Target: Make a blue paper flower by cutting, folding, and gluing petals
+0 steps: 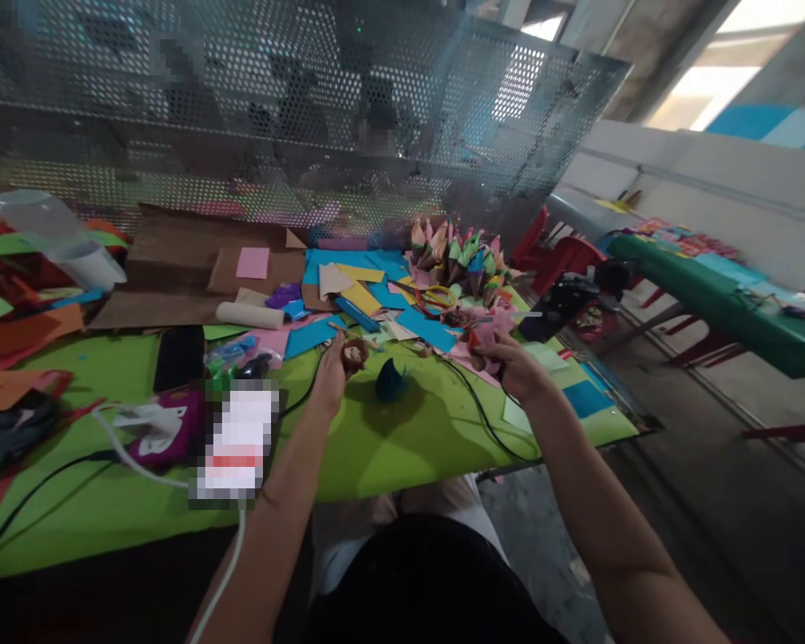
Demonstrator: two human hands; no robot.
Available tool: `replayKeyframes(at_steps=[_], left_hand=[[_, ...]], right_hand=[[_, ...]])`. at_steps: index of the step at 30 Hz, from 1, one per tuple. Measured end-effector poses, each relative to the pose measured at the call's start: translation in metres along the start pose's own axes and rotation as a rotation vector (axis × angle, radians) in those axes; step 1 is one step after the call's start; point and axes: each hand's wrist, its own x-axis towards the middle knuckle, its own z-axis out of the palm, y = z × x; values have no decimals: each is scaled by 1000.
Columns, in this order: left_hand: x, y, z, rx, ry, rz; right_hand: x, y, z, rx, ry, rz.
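My left hand [332, 374] is closed on a small round brown object [355, 355] with a pale centre. To the right, my right hand [513, 362] has its fingers closed round something pink and brown [481, 340], too blurred to name. A dark blue pointed paper piece [390, 381] stands on the green table [368, 456] between my hands. Behind my right hand is a cluster of coloured paper cones [466, 255]. Yellow-handled scissors [439, 296] lie among the papers in front of these cones.
On the left are a phone with a blurred bright screen [238, 443], a dark phone [179, 358], a purple power strip [167, 429] and cables. Blue, yellow and brown papers [312, 336] cover the back. Behind stands a perforated metal panel [295, 116]; another green table [731, 309] is at the right.
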Motion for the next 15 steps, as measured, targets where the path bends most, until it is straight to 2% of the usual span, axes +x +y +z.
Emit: replayKeyframes(at_steps=[7,11,15], left_hand=[[1,-4,0,43,-13,-24],[4,-10,-3,128,42,-43],[3,-13,-5,174,-20,-7]], right_hand=[[-2,5,10,-64,-51,37],[-5,4,15,-138,-94,55],[-11,-5,28,-229,-154,11]])
